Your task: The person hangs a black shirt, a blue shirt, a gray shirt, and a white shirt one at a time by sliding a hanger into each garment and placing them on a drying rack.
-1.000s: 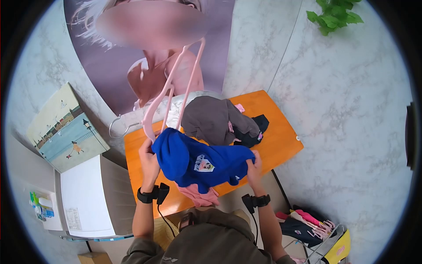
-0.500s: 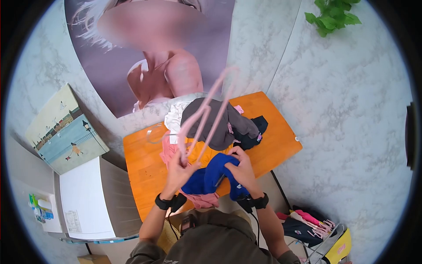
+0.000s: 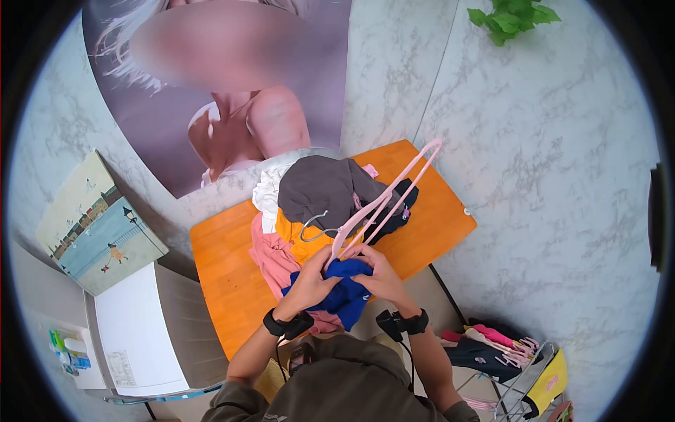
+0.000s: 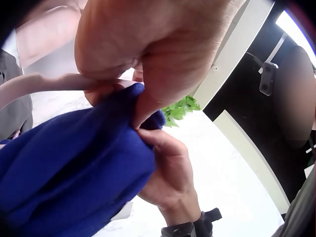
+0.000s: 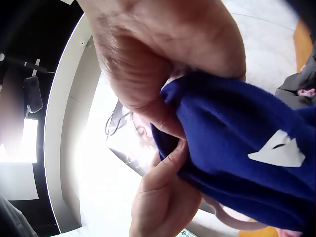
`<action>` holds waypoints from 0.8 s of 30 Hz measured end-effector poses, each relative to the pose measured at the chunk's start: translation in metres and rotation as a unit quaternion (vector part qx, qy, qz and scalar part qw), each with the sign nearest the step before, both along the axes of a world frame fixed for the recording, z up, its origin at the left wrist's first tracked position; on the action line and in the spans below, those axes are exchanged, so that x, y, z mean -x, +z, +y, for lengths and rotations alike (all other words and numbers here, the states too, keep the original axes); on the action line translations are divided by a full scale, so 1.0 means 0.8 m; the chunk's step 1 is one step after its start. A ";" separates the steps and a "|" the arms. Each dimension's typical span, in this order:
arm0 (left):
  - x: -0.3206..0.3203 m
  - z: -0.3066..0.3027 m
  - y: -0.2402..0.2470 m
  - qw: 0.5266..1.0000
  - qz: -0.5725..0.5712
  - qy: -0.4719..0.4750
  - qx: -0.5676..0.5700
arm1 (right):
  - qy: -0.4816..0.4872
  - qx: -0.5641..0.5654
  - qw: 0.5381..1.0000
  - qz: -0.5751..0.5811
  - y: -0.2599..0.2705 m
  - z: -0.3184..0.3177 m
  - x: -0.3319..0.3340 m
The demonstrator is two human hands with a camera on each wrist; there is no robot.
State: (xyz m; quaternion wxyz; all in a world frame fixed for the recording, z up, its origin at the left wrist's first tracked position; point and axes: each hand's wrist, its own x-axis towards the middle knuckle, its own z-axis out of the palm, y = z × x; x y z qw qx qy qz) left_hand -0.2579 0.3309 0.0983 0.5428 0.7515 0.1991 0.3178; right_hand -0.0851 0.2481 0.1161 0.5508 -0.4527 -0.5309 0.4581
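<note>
Both hands pinch the gathered edge of a blue sweatshirt (image 3: 344, 295) near the table's front edge, thumbs facing each other. The left hand (image 3: 309, 285) also holds one end of a pink hanger (image 3: 344, 231) against the cloth; its arms slant up and right, and its metal hook (image 3: 304, 232) points left. Close beside it, the right hand (image 3: 383, 278) grips the opposite side of the edge. In the left wrist view, the hanger (image 4: 44, 83) runs into the left hand's fingers. A white piece (image 5: 280, 150) shows on the blue cloth in the right wrist view.
On the orange table (image 3: 225, 274) lie a dark grey garment (image 3: 316, 193), a yellow one (image 3: 299, 243), a pink one (image 3: 271, 257) and a white one (image 3: 268, 197). A rack with hanging clothes (image 3: 485, 359) stands at lower right; a white box (image 3: 137, 330) is at left.
The sweatshirt, spread between the hands before, is now bunched and drawn in toward the body. The hanger has swung over to the right. The right hand has come next to the left.
</note>
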 end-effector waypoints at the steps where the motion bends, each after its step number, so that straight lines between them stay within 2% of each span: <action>1: 0.000 0.001 -0.002 1.000 -0.019 0.000 0.000 | 0.012 0.018 0.999 0.027 0.004 -0.003 -0.002; 2: 0.000 0.001 -0.003 1.000 -0.019 -0.001 0.000 | 0.024 0.036 0.998 0.054 0.006 -0.005 -0.004; 4: 0.001 0.000 -0.001 0.996 0.024 0.038 0.075 | 0.024 0.052 0.998 0.038 0.001 -0.005 -0.008; 6: 0.001 -0.001 0.004 0.997 0.044 0.048 0.048 | 0.025 0.067 0.997 0.024 0.000 -0.006 -0.007; 8: 0.000 -0.003 0.019 0.996 0.063 0.058 0.020 | 0.011 0.065 0.990 -0.127 0.015 -0.007 0.000; 11: 0.000 -0.005 0.032 0.996 0.078 0.041 -0.008 | 0.017 0.013 0.987 -0.159 -0.001 -0.003 0.006; 13: -0.002 -0.004 0.021 0.999 -0.003 0.028 -0.025 | 0.030 0.026 0.993 -0.114 -0.005 -0.002 0.007; 14: -0.002 -0.005 0.021 0.999 -0.003 0.028 -0.025 | 0.041 0.040 0.996 -0.068 -0.007 -0.002 0.008; 17: 0.000 -0.006 0.019 0.999 -0.029 0.014 0.017 | 0.042 0.041 0.997 -0.045 -0.012 0.000 0.007; 18: 0.001 -0.004 0.012 0.999 -0.018 0.017 0.032 | 0.043 0.041 0.997 -0.045 -0.012 0.001 0.006; 20: 0.000 -0.002 0.005 0.999 -0.007 0.019 0.046 | 0.054 0.058 0.988 -0.130 -0.011 0.002 0.003; 22: -0.002 -0.002 0.002 0.998 -0.049 0.020 0.013 | 0.058 0.064 0.988 -0.131 -0.011 0.002 0.002; 24: 0.001 -0.003 0.003 0.999 -0.028 0.016 0.021 | 0.063 0.071 0.987 -0.132 -0.011 0.001 0.002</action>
